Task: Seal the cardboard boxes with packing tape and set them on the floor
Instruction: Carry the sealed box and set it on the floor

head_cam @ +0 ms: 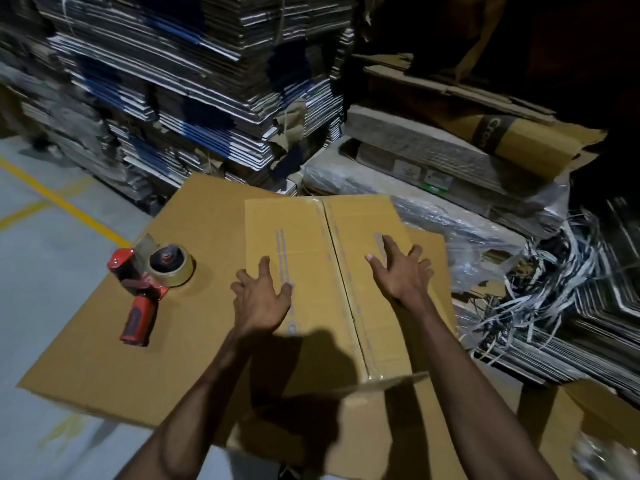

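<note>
I'd judge the box [332, 271] could slide off the flat cardboard sheet [145, 358] beneath it if I lift unevenly, or knock the tape dispenser [149, 282] lying just left of my left hand [261, 297]. Both hands rest spread on the taped top, right hand [401, 271] beyond the seam, gripping nothing.

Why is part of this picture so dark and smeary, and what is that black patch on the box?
In the head view, light falls from behind the person, so both arms cast a black shadow on the cardboard box below the left hand and right hand; the stacked flat cartons are motion-blurred and bent by the wide lens; the upper right corner is unlit; the tape dispenser stays fairly sharp.
</note>
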Demonstrator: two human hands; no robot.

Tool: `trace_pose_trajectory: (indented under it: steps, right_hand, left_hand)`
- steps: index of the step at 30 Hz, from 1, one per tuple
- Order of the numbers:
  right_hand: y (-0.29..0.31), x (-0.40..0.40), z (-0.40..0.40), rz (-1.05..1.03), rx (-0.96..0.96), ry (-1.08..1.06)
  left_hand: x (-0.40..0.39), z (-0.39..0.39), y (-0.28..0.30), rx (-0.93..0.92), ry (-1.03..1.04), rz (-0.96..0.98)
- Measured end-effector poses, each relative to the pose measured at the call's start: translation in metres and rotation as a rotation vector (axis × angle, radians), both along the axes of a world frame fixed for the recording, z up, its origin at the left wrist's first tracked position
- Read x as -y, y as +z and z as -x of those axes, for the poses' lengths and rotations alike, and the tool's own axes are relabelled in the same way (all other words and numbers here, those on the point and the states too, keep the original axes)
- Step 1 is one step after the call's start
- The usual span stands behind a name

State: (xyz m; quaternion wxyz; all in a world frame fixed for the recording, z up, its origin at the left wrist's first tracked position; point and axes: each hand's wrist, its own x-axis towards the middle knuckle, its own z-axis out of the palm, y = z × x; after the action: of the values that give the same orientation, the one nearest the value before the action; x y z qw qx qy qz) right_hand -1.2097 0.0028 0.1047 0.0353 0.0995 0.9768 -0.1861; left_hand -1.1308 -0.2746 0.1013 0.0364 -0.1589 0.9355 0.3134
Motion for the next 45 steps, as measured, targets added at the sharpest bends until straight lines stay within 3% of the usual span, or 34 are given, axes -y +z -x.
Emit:
trace_pose_trajectory:
  steps: [4, 9, 15, 20, 29, 34, 39, 45]
  right_hand:
    - [0.022, 0.004, -0.015, 0.062, -0.003, 0.026]
    - [0.043, 0.024, -0.078, 0.144, -0.138, 0.097]
    - [0.072, 0.07, -0.18, 0.238, -0.281, 0.281]
    - [0.074, 0.114, -0.261, 0.338, -0.309, 0.498]
    - [0.043, 0.221, -0.371, 0.49, -0.139, 0.894]
    - [0.014, 0.289, -0.42, 0.462, 0.005, 1.071]
    - [-0.024, 0.358, -0.444, 0.45, 0.152, 1.291]
    - [-0.071, 0.449, -0.436, 0.409, 0.278, 1.454]
  left_hand:
    - [0.002, -0.014, 0.008, -0.025, 0.108, -0.133]
    - [0.033, -0.081, 0.016, -0.164, 0.183, -0.133]
    - [0.066, -0.222, 0.035, -0.38, 0.341, -0.151]
    - [0.08, -0.353, 0.035, -0.429, 0.564, -0.165]
    - [0.111, -0.549, 0.001, -0.434, 1.021, -0.133]
    - [0.118, -0.626, -0.026, -0.397, 1.256, -0.118]
    - [0.128, -0.668, -0.049, -0.311, 1.466, -0.089]
    - [0.165, -0.663, -0.07, -0.222, 1.645, -0.099]
